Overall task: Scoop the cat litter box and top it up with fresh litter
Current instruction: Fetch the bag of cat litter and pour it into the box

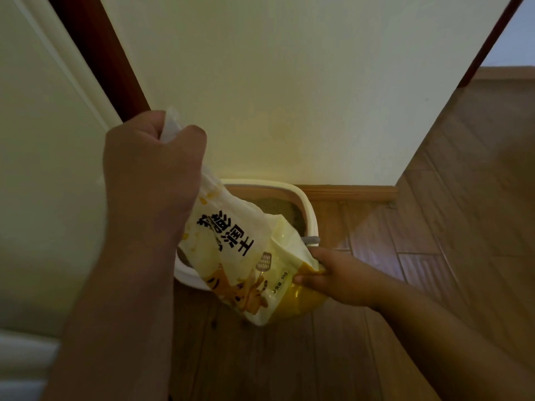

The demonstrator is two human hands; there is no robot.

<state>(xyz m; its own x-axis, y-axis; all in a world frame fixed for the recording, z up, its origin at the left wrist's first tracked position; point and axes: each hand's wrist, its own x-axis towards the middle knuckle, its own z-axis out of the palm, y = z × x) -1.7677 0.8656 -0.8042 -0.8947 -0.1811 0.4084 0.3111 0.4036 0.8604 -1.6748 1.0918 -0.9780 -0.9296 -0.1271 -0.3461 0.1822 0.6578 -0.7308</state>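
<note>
Your left hand [150, 157] bunches the top of the litter bag [246, 256] at centre frame; your right hand [333, 273] pinches its bottom corner over the litter box [307, 209]. It looks heavy, soft and shifting, so keep hold of both ends.

- Left hand [150, 166] and its forearm are bare; no sleeve, glove, ring or watch shows on them.
- Right hand [335, 274] and forearm, toward 4 o'clock, are likewise bare, with nothing worn at the wrist.
</note>
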